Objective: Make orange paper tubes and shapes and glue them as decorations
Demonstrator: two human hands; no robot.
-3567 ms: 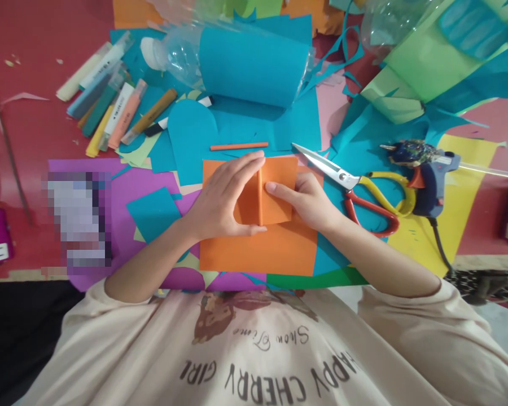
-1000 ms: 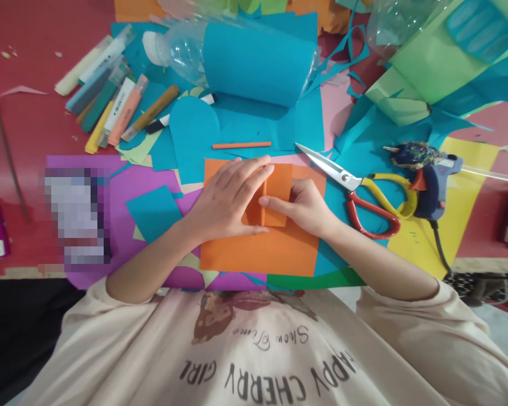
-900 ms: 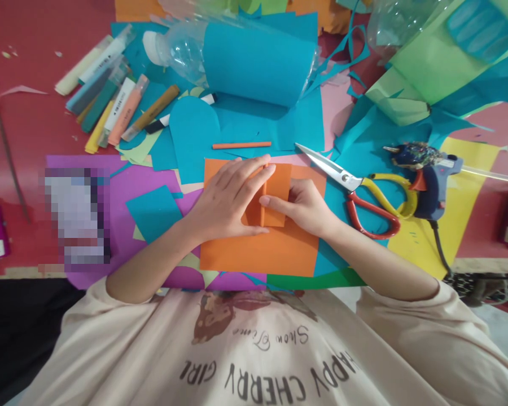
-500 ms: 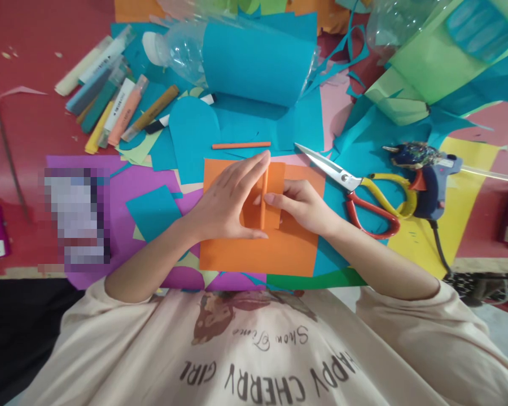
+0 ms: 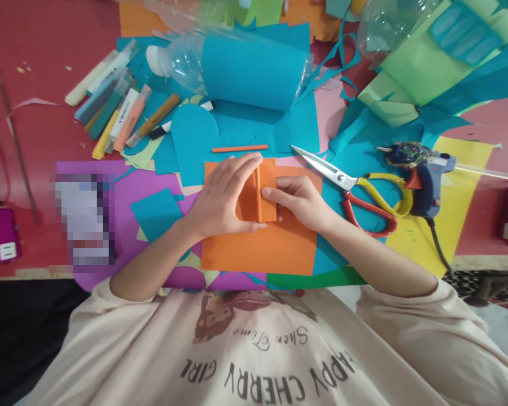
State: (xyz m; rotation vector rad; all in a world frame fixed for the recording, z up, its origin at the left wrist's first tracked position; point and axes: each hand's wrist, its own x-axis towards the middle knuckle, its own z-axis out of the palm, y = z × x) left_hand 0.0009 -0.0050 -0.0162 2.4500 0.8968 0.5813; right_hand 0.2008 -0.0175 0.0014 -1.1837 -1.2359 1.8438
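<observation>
A small piece of orange paper [image 5: 268, 172] is partly curled, with a thin rolled edge running up and down at its left. My left hand [image 5: 220, 194] spans that roll, fingertips at its far end and thumb at its near end. Between the thumb and fingers of my right hand [image 5: 302, 200] the piece is pinched; those fingers are partly hidden beneath the paper. Under both hands lies a larger orange sheet [image 5: 258, 254]. Just beyond them rests a finished-looking thin orange paper tube [image 5: 239, 149].
Scissors [image 5: 342, 180] and a glue gun [image 5: 427, 175] lie at right. A bottle wrapped in blue paper [image 5: 254, 70] lies at the back. Several markers [image 5: 114, 107] are at back left, a blurred-out phone-like object [image 5: 87, 220] at left. Coloured paper scraps cover much of the red table [image 5: 34, 135].
The curled orange paper and both hands have shifted slightly left. The hands keep nearly the same hold. The whole view has also moved a little.
</observation>
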